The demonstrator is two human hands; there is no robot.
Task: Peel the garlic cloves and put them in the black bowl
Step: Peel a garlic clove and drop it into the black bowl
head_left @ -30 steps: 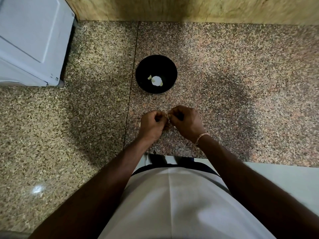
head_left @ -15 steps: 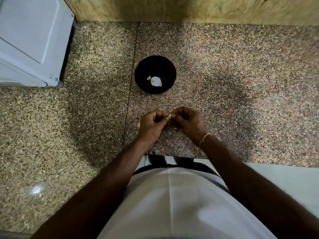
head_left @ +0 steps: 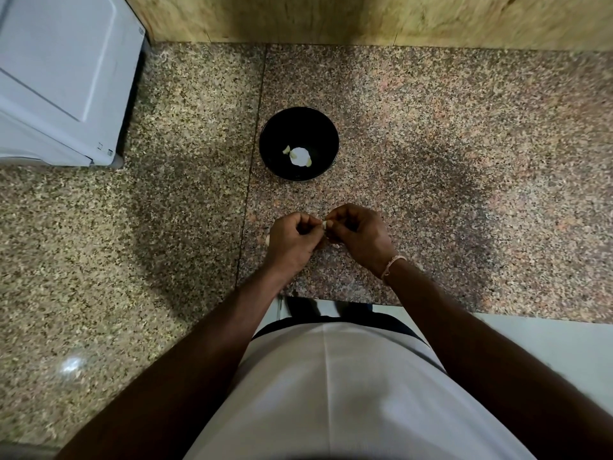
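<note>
Just above the speckled tabletop (head_left: 431,161), the left hand (head_left: 292,240) and right hand (head_left: 360,235) pinch one small, light, probably slippery garlic clove (head_left: 324,225) at its ends between curled fingers, short of the black bowl (head_left: 298,142).

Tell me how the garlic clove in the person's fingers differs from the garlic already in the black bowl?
The held garlic clove is pinched between the left hand and right hand, above the countertop; the bowl garlic lies loose on the bottom of the black bowl. The held clove is mostly hidden by fingers; the bowl garlic shows fully. Both look pale.
</note>
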